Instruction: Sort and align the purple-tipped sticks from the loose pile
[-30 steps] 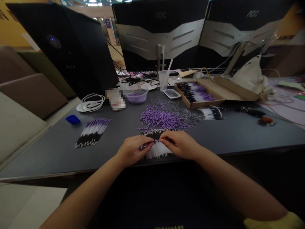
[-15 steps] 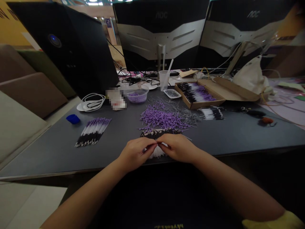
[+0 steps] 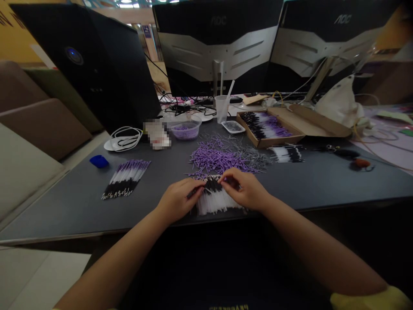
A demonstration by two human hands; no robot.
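Observation:
My left hand (image 3: 179, 199) is closed in a pinch at the left end of a row of thin black-and-white sticks (image 3: 219, 202); a slim pale stick shows at its fingertips. Over the row's black part, my right hand (image 3: 247, 189) has thumb and forefinger bent together, and what lies between them is too small to make out. The sticks lie side by side, pale tips away from me and translucent white ends toward me. Just behind them is a heap of small purple pieces (image 3: 216, 158), with a heap of grey pieces (image 3: 258, 160) against its right side.
Purple-ended sticks (image 3: 125, 178) and a blue cup (image 3: 99, 161) lie left. Behind stand a clear tub (image 3: 186, 132), a small tray (image 3: 233, 126), a plastic cup (image 3: 221, 110) and an open cardboard box (image 3: 263, 142) of sticks. More sticks (image 3: 287, 153) lie right. Monitors rise behind.
My hands have moved apart from where their fingertips met over the row. The right hand has shifted right and slightly away from me, the left a little left, uncovering more sticks.

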